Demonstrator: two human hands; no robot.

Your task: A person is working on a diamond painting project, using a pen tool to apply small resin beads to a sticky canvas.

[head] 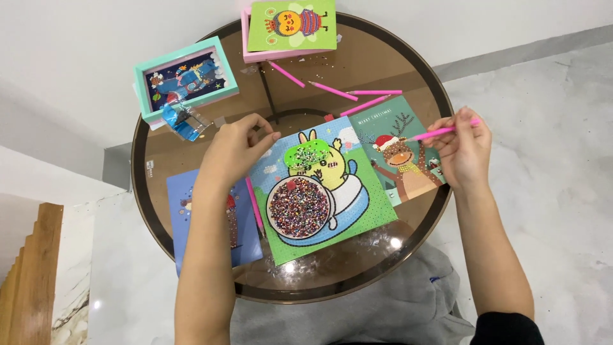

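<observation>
Head view: the right hand grips a pink pen over the reindeer card. The left hand, fingers pinched on something too small to tell, rests beside the rabbit canvas on the desk. Best to dip the pen tip lightly into the bead dish while steadying the canvas.

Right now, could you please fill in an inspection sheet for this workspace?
Surface: round brown glass table, loose beads scattered on it.
Job's things: rabbit bead-art sheet in the centre; round tray of mixed beads and green bead tray rest on it; reindeer sheet to its right.
Clutter: blue sheet, teal framed picture, pink-framed bee picture, four loose pink pens, one more pen beside the round tray.
Hands: left hand pinches at the rabbit sheet's top edge; right hand holds a pink pen.
Cables: nothing seen.
Surroundings: pale marble floor, wooden step at left.
</observation>
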